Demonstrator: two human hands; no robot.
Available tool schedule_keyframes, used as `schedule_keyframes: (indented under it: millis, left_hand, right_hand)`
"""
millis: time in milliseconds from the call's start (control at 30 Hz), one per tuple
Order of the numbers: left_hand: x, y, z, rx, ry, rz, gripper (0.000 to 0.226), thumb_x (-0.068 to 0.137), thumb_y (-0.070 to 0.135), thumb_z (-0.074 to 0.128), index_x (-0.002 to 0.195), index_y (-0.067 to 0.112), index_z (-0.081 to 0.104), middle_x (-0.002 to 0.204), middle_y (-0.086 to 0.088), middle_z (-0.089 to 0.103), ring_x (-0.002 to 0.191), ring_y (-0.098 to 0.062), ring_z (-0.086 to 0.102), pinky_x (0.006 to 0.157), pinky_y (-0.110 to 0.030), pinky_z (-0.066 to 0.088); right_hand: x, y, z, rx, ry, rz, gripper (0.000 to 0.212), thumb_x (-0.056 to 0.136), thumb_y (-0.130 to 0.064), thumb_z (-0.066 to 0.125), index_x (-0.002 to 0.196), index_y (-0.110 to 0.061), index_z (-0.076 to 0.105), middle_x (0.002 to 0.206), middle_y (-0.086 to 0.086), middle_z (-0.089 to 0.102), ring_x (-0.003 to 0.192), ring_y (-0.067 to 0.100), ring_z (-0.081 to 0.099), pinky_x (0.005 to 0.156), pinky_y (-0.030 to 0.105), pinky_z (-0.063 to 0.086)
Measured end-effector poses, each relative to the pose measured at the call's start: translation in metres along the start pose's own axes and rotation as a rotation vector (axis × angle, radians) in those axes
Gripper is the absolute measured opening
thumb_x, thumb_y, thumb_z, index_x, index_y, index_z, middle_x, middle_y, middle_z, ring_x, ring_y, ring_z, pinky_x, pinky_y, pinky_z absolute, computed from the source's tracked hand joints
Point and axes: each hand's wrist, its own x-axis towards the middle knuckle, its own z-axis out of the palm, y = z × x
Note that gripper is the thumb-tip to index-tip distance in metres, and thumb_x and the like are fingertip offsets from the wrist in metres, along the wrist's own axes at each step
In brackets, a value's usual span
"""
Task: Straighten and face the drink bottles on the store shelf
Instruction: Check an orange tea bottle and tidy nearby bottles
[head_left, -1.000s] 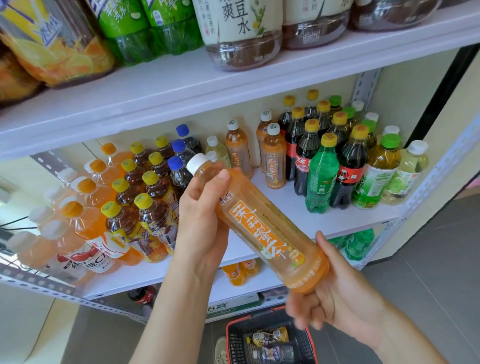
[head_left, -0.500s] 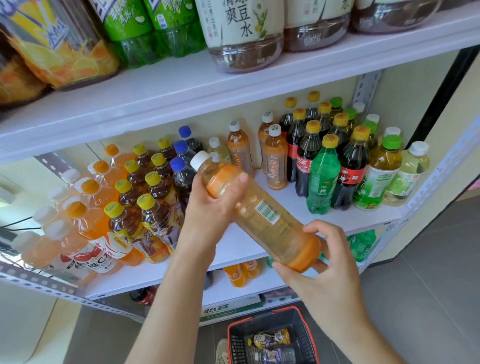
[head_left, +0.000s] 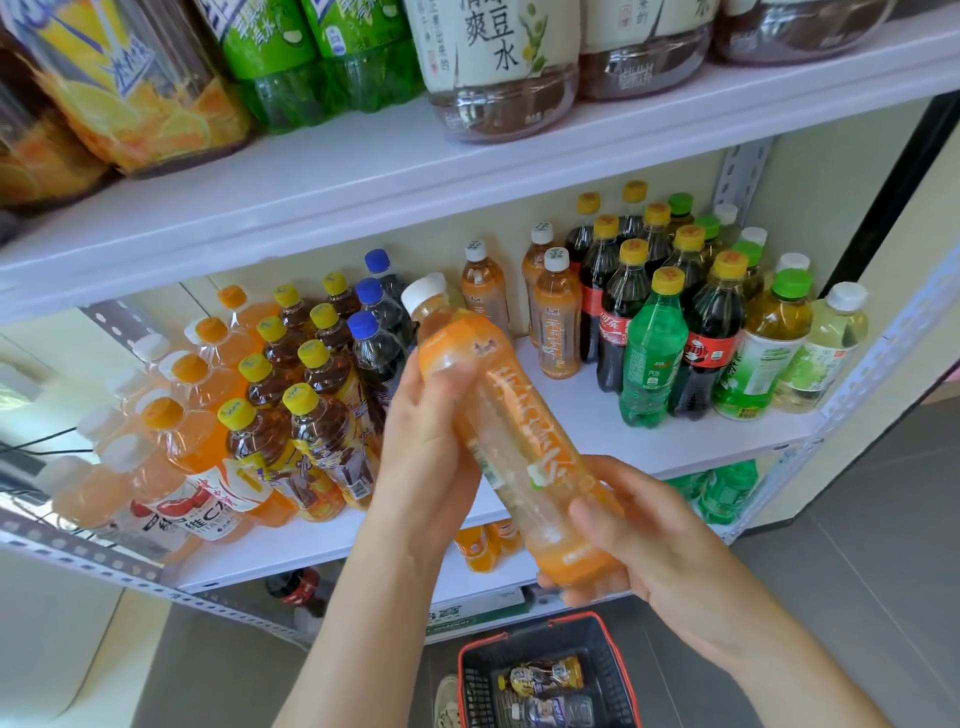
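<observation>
With the left hand (head_left: 426, 457) grasping the orange bottle (head_left: 519, 441) near its neck and the right hand (head_left: 670, 551) its base, best stand it upright, label outward, beside the 3 matching bottles (head_left: 558, 322).

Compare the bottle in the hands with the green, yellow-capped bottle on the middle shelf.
The held bottle is tilted, gripped by the left hand and right hand; the green bottle stands upright on the shelf. The held bottle has a white cap and orange label; the green bottle has a yellow cap and green label. Both are capped plastic bottles.
</observation>
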Motion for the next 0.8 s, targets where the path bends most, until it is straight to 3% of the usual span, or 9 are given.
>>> schedule_keyframes:
  millis: [100, 233, 500, 600, 667, 733, 800]
  left_hand:
    - [0.0, -0.003, 0.004, 0.218, 0.089, -0.018, 0.053, 0.072, 0.045, 0.08, 0.115, 0.02, 0.062, 0.095, -0.001, 0.072, 0.09, -0.019, 0.071, 0.082, -0.039, 0.058]
    - [-0.004, -0.007, 0.003, 0.237, 0.15, 0.005, 0.053, 0.069, 0.041, 0.077, 0.112, 0.014, 0.063, 0.088, 0.0, 0.071, 0.084, -0.017, 0.07, 0.083, -0.041, 0.058]
    - [-0.007, -0.011, 0.0, 0.176, 0.182, -0.007, 0.054, 0.069, 0.034, 0.076, 0.113, 0.006, 0.064, 0.089, -0.007, 0.069, 0.08, -0.02, 0.067, 0.073, -0.037, 0.058]
    - [-0.005, -0.012, -0.001, 0.136, 0.185, -0.009, 0.051, 0.067, 0.025, 0.085, 0.11, 0.006, 0.065, 0.085, -0.007, 0.067, 0.075, -0.02, 0.065, 0.063, -0.032, 0.057]
    - [-0.004, -0.013, -0.001, 0.107, 0.177, -0.012, 0.044, 0.069, 0.021, 0.079, 0.108, 0.005, 0.065, 0.085, -0.009, 0.066, 0.074, -0.021, 0.064, 0.062, -0.033, 0.056]
    - [-0.003, -0.015, -0.002, 0.071, 0.143, -0.017, 0.036, 0.071, 0.021, 0.072, 0.104, 0.007, 0.066, 0.085, -0.008, 0.066, 0.074, -0.021, 0.064, 0.064, -0.034, 0.056]
    - [-0.002, -0.016, -0.003, 0.05, 0.085, -0.02, 0.03, 0.072, 0.02, 0.071, 0.1, 0.01, 0.066, 0.084, -0.007, 0.067, 0.075, -0.02, 0.065, 0.067, -0.035, 0.056]
  right_hand:
    - [0.001, 0.008, 0.013, -0.285, 0.238, -0.116, 0.052, 0.063, -0.055, 0.08, 0.11, -0.042, 0.059, 0.101, -0.006, 0.072, 0.086, 0.014, 0.072, 0.073, 0.032, 0.059]
    - [0.0, 0.013, 0.017, -0.499, 0.387, -0.187, 0.054, 0.065, -0.047, 0.084, 0.111, -0.042, 0.056, 0.096, -0.018, 0.068, 0.078, 0.004, 0.069, 0.067, 0.016, 0.052]
    - [-0.002, 0.018, 0.014, -0.607, 0.423, -0.144, 0.065, 0.06, -0.064, 0.076, 0.117, -0.045, 0.051, 0.1, -0.017, 0.065, 0.084, 0.004, 0.067, 0.073, 0.024, 0.054]
    - [-0.001, 0.015, 0.006, -0.544, 0.355, -0.102, 0.063, 0.06, -0.069, 0.072, 0.116, -0.049, 0.05, 0.1, -0.018, 0.066, 0.084, 0.003, 0.069, 0.069, 0.02, 0.055]
    - [0.002, 0.012, -0.001, -0.376, 0.243, -0.04, 0.055, 0.063, -0.068, 0.072, 0.111, -0.048, 0.056, 0.103, -0.016, 0.069, 0.089, 0.007, 0.07, 0.073, 0.024, 0.056]
    - [0.004, 0.012, -0.008, -0.108, 0.122, 0.044, 0.049, 0.07, -0.061, 0.074, 0.111, -0.035, 0.065, 0.107, -0.001, 0.072, 0.092, 0.018, 0.07, 0.075, 0.036, 0.057]
    - [0.004, 0.014, -0.014, 0.008, 0.074, 0.064, 0.048, 0.075, -0.052, 0.075, 0.114, -0.024, 0.066, 0.11, 0.009, 0.071, 0.091, 0.024, 0.069, 0.074, 0.038, 0.056]
